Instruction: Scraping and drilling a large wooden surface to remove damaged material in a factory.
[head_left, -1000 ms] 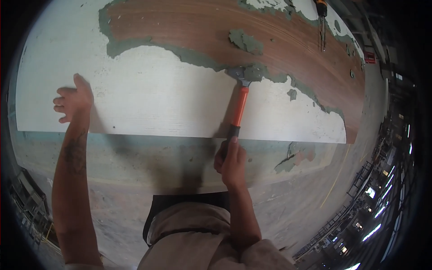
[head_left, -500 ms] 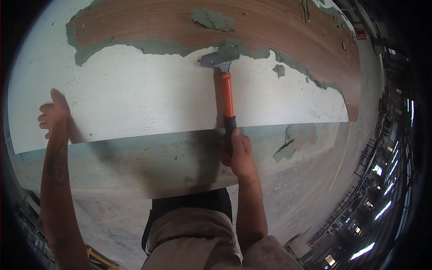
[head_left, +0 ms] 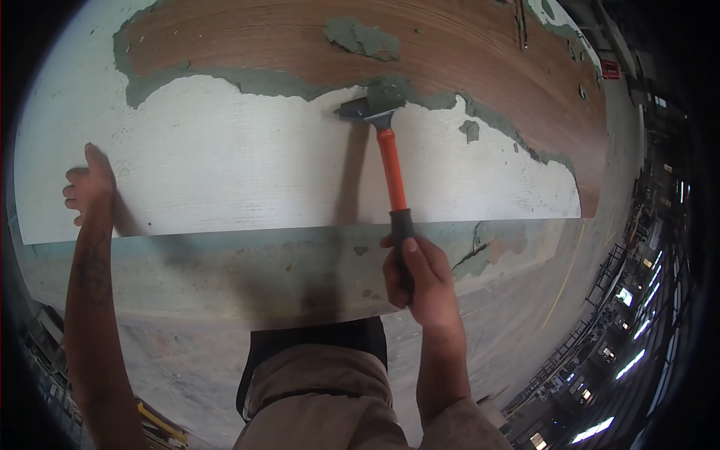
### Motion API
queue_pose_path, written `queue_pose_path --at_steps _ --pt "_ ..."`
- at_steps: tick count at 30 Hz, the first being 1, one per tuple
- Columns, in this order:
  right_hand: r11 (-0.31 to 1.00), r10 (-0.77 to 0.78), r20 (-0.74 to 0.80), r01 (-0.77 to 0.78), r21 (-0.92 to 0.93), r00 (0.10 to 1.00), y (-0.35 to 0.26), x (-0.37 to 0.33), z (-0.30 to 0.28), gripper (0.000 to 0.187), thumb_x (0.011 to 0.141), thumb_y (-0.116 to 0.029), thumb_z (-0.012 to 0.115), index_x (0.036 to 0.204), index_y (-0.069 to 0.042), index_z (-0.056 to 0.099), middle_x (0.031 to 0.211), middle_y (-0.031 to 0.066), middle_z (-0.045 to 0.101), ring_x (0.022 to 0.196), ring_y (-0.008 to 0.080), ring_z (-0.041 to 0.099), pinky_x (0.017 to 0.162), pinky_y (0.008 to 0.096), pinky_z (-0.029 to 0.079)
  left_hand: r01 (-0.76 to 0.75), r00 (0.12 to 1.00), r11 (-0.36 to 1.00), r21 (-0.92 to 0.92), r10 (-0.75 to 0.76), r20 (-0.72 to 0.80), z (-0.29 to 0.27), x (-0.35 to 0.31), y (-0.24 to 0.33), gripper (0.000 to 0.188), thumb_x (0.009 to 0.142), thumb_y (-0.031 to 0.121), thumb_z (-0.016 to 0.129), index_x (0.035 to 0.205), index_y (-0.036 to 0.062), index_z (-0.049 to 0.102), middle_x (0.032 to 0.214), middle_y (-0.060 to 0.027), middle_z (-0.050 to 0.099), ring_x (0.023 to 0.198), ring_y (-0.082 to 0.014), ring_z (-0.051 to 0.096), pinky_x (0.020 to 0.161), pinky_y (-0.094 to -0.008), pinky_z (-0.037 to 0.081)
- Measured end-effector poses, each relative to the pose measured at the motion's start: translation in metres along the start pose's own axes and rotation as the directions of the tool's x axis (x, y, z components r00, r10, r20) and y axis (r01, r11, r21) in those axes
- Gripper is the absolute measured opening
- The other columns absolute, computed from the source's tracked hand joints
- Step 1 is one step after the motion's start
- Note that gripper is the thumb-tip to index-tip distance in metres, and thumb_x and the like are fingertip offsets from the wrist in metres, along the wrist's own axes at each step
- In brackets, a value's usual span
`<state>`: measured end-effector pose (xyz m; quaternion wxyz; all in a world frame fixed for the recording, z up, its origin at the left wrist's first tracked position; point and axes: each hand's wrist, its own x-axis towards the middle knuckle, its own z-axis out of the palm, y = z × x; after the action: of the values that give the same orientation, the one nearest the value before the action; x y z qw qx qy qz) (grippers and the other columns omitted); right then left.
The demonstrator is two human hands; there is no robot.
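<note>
My right hand [head_left: 421, 279] is wrapped round the black grip of a long scraper [head_left: 392, 172] with an orange shaft. Its wide grey head is at the ragged border between the white part of a panel [head_left: 202, 172] and the bare brown wood [head_left: 255, 41]. A lump of grey-green peeled coating [head_left: 386, 91] is bunched at the blade and hides part of it. More of this coating lines the border. On the white surface at the left, my left hand [head_left: 91, 186] lies with its fingers apart and holds nothing.
Loose coating flakes [head_left: 363, 37] lie on the brown wood, with a smaller flake [head_left: 469, 131] on the white. Under the panel is a pale green worktable [head_left: 247, 270], its near edge close to my body. A thin metal rod [head_left: 522, 26] lies at the far right.
My right hand has come nearer to me and rightward, with the scraper's handle tilting. The panel's near edge has turned slightly. My left hand stays in nearly the same place.
</note>
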<state>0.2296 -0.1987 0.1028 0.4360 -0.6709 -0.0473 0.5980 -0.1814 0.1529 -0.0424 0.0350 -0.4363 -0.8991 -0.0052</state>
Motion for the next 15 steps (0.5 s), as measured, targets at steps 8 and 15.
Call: queue_pose_path --at_steps 8,15 --pt "0.999 0.022 -0.073 -0.019 0.039 0.997 -0.006 -0.018 -0.006 0.044 0.109 -0.042 0.044 0.112 0.001 0.057 0.065 0.0005 0.048 0.042 0.0074 0.039 0.037 0.0235 0.028 -0.012 0.999 1.000 -0.028 0.011 -0.034 0.004 -0.006 0.002 0.099 0.087 0.084 0.039 0.150 0.0085 0.042 0.156 -0.0243 0.034 0.145 -0.0398 0.029 0.111 -0.0694 0.021" --pt "0.994 -0.042 0.070 0.035 0.099 0.997 0.081 -0.060 0.007 0.048 0.109 -0.046 0.041 0.112 0.000 0.053 0.065 0.0032 0.051 0.046 0.0105 0.046 0.043 0.0261 0.036 -0.003 1.000 0.999 -0.038 0.002 -0.031 0.003 -0.013 0.006 0.098 0.087 0.084 0.038 0.148 0.0075 0.043 0.153 -0.0240 0.036 0.142 -0.0395 0.031 0.109 -0.0705 0.021"
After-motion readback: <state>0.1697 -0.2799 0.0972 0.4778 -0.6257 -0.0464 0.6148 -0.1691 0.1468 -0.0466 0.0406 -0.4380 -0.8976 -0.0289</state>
